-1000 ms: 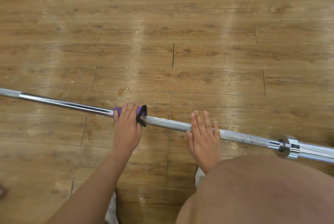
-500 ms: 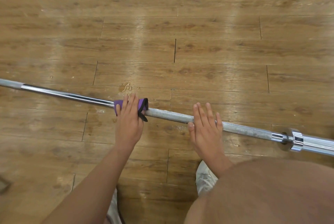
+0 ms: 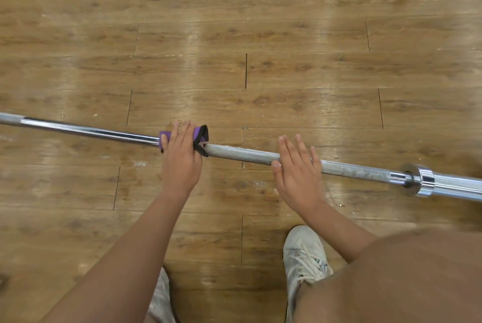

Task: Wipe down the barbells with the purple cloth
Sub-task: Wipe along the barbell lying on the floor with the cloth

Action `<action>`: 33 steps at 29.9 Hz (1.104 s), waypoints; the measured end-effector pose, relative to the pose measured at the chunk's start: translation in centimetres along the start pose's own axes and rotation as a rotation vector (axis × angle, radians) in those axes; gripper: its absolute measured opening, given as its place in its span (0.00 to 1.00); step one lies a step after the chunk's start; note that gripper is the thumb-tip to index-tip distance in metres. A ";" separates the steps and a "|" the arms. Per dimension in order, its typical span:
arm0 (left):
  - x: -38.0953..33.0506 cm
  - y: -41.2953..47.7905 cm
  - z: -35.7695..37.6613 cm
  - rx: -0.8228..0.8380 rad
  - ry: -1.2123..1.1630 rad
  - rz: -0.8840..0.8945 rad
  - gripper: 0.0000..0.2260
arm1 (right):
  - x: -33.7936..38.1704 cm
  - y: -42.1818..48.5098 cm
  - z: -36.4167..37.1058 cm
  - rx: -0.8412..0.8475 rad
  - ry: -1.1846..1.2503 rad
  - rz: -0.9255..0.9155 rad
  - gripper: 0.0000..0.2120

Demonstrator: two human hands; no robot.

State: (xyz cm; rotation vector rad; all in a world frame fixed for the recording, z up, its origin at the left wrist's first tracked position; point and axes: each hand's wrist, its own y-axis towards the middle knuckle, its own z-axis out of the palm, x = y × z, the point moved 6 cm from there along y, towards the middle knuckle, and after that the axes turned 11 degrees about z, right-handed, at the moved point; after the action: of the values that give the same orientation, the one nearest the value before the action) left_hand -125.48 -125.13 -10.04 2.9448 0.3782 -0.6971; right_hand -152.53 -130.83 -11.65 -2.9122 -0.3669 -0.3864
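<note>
One barbell [image 3: 240, 152] lies on the wooden plank floor [image 3: 260, 35], running from the left edge, slightly farther off, to the right edge, slightly nearer. Its left stretch is smooth and bright. The middle stretch is dull and knurled.

One purple cloth [image 3: 164, 138], edged in black, is wrapped around the bar where the smooth stretch meets the knurled one, left of centre. The left hand [image 3: 181, 161] lies on top of it, fingers straight and close together, reaching across the bar and pressing the cloth down. Purple shows at the left of the hand and the black edge at the right. The thumb is hidden, so whether it hooks under the bar cannot be told.

To the right, well apart from the cloth, the right hand [image 3: 298, 174] rests flat on the bare knurled shaft, fingers extended and slightly spread, thumb against the near side of the bar. It holds nothing.

Farther right, one shiny collar [image 3: 417, 177] marks the start of the thicker polished sleeve [image 3: 459, 187], which runs out of view.

Two pale shoes stand on the near floor: the left shoe [image 3: 160, 294], mostly hidden by the left forearm, and the laced right shoe [image 3: 305, 252].
</note>
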 end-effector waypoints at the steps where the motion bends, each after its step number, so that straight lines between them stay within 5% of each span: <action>1: 0.0 -0.2 0.0 -0.005 -0.006 0.003 0.27 | 0.0 0.2 -0.1 0.007 -0.002 -0.002 0.26; 33: -0.3 2.3 0.7 -0.025 -0.057 -0.025 0.29 | 0.1 4.3 -1.2 0.113 -0.019 0.012 0.30</action>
State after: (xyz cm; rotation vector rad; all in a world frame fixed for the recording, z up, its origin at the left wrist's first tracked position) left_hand -125.48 -127.48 -10.41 2.8943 0.4156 -0.7720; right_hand -151.55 -135.19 -11.08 -2.8084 -0.3621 -0.3260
